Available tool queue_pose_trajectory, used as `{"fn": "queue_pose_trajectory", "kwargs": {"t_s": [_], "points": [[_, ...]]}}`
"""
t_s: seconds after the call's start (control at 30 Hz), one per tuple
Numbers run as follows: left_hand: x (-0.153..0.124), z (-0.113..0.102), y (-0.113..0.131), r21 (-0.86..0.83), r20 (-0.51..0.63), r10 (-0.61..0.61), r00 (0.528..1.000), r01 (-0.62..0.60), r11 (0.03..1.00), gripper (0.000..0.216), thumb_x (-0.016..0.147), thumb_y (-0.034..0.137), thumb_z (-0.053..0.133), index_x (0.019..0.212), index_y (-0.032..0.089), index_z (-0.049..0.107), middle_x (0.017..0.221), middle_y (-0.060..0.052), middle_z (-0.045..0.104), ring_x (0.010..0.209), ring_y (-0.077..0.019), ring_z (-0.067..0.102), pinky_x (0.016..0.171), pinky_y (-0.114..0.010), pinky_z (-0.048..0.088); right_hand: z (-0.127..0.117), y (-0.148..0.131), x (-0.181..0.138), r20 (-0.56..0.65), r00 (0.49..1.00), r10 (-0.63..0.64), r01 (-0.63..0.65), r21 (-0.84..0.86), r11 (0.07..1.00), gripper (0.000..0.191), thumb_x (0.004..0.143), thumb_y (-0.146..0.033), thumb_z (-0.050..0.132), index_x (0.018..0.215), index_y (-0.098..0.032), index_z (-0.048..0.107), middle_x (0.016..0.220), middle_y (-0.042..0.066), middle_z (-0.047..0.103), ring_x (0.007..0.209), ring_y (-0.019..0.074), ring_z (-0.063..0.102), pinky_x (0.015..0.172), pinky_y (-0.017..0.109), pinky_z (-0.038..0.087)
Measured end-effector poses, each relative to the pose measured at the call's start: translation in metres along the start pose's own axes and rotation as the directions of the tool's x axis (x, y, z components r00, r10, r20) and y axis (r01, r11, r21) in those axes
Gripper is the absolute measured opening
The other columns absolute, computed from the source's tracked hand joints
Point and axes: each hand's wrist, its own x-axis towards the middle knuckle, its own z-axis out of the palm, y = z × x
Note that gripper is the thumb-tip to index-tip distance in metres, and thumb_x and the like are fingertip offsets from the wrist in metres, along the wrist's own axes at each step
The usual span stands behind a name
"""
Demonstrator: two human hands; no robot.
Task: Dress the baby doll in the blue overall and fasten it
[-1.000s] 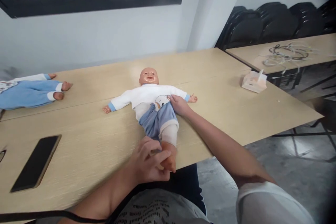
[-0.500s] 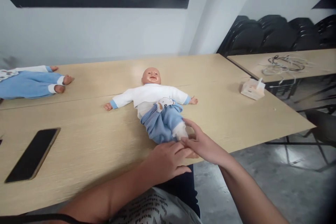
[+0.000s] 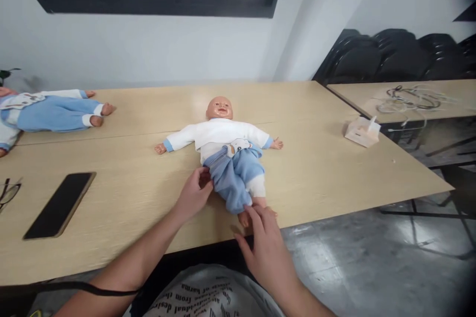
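Doll (image 3: 222, 134) flat on its back, feet at the near edge of the bench (image 3: 327, 173). Left hand (image 3: 193, 194), fingers pinched on soft blue trousers (image 3: 234, 178) at the hip; right hand (image 3: 265, 245) loosely open, touching the feet. Probably light and floppy, with hard limbs: best gripped by cloth or ankles.

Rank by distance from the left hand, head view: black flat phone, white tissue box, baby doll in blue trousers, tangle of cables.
1. Baby doll in blue trousers: the left hand touches it.
2. Black flat phone: off to the left.
3. White tissue box: far right.
4. Tangle of cables: beyond the box, farthest right.
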Motion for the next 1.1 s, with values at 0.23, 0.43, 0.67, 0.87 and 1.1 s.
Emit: {"fn": "queue_pose_trajectory", "kwargs": {"t_s": [0.23, 0.43, 0.67, 0.87, 1.1], "points": [[-0.002, 0.005, 0.010, -0.102, 0.122, 0.001, 0.993, 0.012, 0.995, 0.034, 0.092, 0.054, 0.060, 0.099, 0.021, 0.062, 0.095, -0.003, 0.067, 0.089, -0.0195, 0.062, 0.084, -0.031, 0.049, 0.016, 0.029, 0.019, -0.109, 0.987, 0.115, -0.123, -0.069, 0.990, 0.057, 0.093, -0.027, 0.061, 0.147, -0.015, 0.048, 0.126, 0.021, 0.068, 0.112, 0.0405, 0.063, 0.095, 0.060, 0.053], [-0.002, 0.007, -0.002, -0.255, -0.060, 0.061, 0.996, -0.075, 0.964, 0.049, 0.093, 0.068, 0.054, 0.109, 0.022, 0.058, 0.095, -0.003, 0.062, 0.089, -0.0184, 0.059, 0.085, -0.031, 0.049, -0.008, 0.040, 0.037, -0.062, 0.901, 0.430, -0.333, 0.537, 0.775, 0.040, 0.094, -0.040, 0.057, 0.129, -0.021, 0.061, 0.115, 0.011, 0.073, 0.100, 0.0289, 0.071, 0.087, 0.043, 0.059], [0.017, -0.006, 0.009, 0.178, 0.336, 0.070, 0.939, -0.137, 0.974, 0.030, 0.091, 0.050, 0.062, 0.090, 0.020, 0.063, 0.088, -0.003, 0.066, 0.081, -0.0209, 0.062, 0.075, -0.031, 0.049, -0.022, 0.052, 0.055, -0.183, 0.853, 0.488, -0.274, 0.638, 0.719, 0.033, 0.097, -0.051, 0.054, 0.109, -0.021, 0.063, 0.105, 0.010, 0.072, 0.097, 0.0269, 0.068, 0.087, 0.041, 0.056], [0.052, -0.016, 0.008, 0.480, 0.074, 0.102, 0.992, -0.126, 0.868, 0.020, 0.092, 0.032, 0.053, 0.079, 0.020, 0.064, 0.074, -0.003, 0.066, 0.072, -0.0216, 0.058, 0.072, -0.032, 0.044, -0.025, 0.071, 0.031, -0.219, 0.887, 0.407, -0.252, 0.509, 0.823, 0.029, 0.095, -0.048, 0.056, 0.110, -0.023, 0.059, 0.101, 0.009, 0.072, 0.089, 0.0263, 0.069, 0.074, 0.037, 0.054], [0.085, -0.013, 0.004, 0.496, -0.174, 0.107, 0.979, -0.007, 0.868, 0.017, 0.090, 0.024, 0.051, 0.093, 0.018, 0.067, 0.102, -0.010, 0.073, 0.094, -0.0251, 0.063, 0.089, -0.035, 0.045, -0.029, 0.099, -0.018, -0.378, 0.856, 0.354, -0.214, 0.366, 0.906, 0.025, 0.092, -0.042, 0.056, 0.109, -0.023, 0.059, 0.091, 0.009, 0.071, 0.075, 0.0261, 0.068, 0.065, 0.038, 0.053]]}}
